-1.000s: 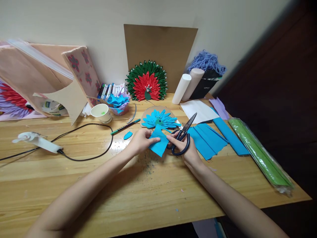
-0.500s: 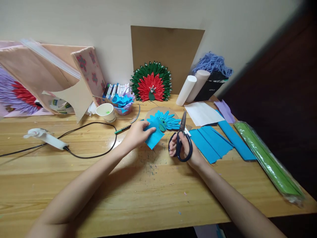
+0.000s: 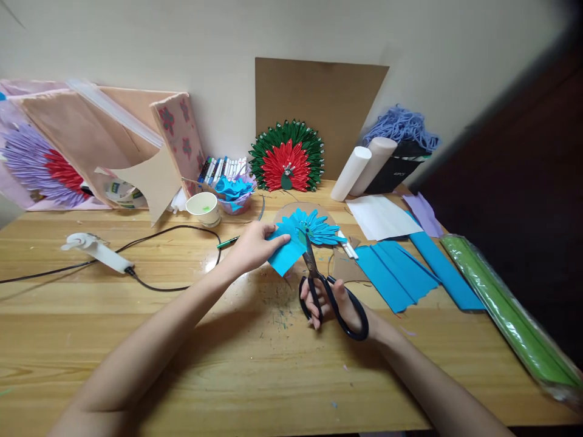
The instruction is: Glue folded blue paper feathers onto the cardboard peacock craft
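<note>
Between its thumb and fingers, my left hand (image 3: 255,246) pinches a small blue paper piece (image 3: 286,255). My right hand (image 3: 339,300) has its fingers in the black handles of the scissors (image 3: 310,261). The handles are spread apart, and the blades point up and away at the right edge of the paper. Whether the blades touch it I cannot tell. Just behind the paper lies a blue paper peacock (image 3: 321,229) on a round cardboard base (image 3: 291,209), partly covered by the paper and the blades.
On the right lie blue paper sheets (image 3: 394,273), a white sheet (image 3: 382,217) and a green wrapped roll (image 3: 505,303). A glue gun (image 3: 98,252) with a black cord, a paper cup (image 3: 203,208) and a bowl of blue scraps (image 3: 234,197) stand left. A green-red peacock (image 3: 286,158) leans behind.
The scissors have swung from upright beside the paper to a tilt toward its right edge, and their handles have spread. My left hand still holds the paper. The view has shifted slightly.
</note>
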`<state>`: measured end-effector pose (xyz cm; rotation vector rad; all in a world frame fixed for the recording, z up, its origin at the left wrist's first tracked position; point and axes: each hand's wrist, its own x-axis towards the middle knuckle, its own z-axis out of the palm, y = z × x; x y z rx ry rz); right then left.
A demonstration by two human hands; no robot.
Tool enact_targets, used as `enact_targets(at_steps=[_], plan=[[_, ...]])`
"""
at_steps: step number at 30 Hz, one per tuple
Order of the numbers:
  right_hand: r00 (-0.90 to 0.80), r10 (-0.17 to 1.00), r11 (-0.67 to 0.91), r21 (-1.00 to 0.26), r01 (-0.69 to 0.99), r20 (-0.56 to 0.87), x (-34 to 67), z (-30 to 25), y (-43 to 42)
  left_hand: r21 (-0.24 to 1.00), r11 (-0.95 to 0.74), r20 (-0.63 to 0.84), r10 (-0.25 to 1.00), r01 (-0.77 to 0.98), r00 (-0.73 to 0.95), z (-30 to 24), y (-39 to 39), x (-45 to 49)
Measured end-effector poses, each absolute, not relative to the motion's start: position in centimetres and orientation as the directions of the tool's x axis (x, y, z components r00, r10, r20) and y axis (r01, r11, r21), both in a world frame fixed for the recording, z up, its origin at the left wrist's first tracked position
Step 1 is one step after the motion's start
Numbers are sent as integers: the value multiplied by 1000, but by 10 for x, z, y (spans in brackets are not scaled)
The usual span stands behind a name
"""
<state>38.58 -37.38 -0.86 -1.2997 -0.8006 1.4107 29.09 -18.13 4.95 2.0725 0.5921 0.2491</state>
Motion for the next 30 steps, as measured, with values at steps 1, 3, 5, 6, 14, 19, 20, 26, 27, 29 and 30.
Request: enact_targets(at_steps=[1,3,5,6,14,19,20,26,27,29,30], plan=[[96,950,-270,-933,-237,-299,386,-8,-373,841,-445,-56,495,309,867,49,-182,291],[87,953,-264,-935,-237,-291,386,-7,-373,850,-428,-67,491,308,869,49,-183,291],[74,960,-246,-941,-231,-269,387,-7,-373,867,-392,-88,486,307,869,50,-183,291],[70,963,-237,-944,-230,-259,387,-8,-373,876,-374,-96,484,305,870,50,-182,291],[54,964,-234,-927,-292,-261,390,-17,-372,880,-371,-81,497,296,864,45,-182,294],[46,963,-242,-923,-298,-267,390,-16,-372,904,-331,-83,485,271,871,44,-180,293],[48,962,-244,-922,-300,-270,390,-16,-372,904,-330,-84,484,271,871,44,-180,293],[67,956,-258,-924,-282,-287,389,-13,-370,892,-354,-67,508,280,858,44,-182,294],[68,954,-263,-925,-273,-291,389,-12,-370,894,-349,-71,509,281,858,44,-182,294],[66,952,-274,-929,-247,-298,389,-10,-370,900,-331,-85,504,282,860,44,-181,294],[62,952,-278,-932,-231,-299,389,-9,-370,904,-320,-95,498,285,862,45,-181,294]])
